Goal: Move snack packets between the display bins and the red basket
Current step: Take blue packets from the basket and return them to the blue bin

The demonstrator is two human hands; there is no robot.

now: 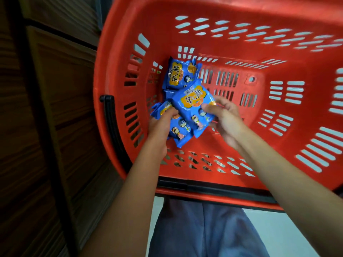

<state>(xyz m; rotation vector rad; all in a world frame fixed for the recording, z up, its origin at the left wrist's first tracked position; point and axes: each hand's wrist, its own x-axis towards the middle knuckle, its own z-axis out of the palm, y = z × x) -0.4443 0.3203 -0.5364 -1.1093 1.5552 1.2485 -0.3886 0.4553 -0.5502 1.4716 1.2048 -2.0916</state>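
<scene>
Dark wood-panelled cabinet point(46, 127) at left, pale floor point(278, 230) below.

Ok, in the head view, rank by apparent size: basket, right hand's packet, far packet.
1. Basket.
2. Packet in right hand.
3. Far packet: slightly smaller, but farther off and partly covered, so 2 versus 3 is unsure.

Slotted red plastic basket point(222, 12) with black handle point(111, 117); blue foil snack packets point(194, 106), orange labels, seemingly cartoon figures.
</scene>
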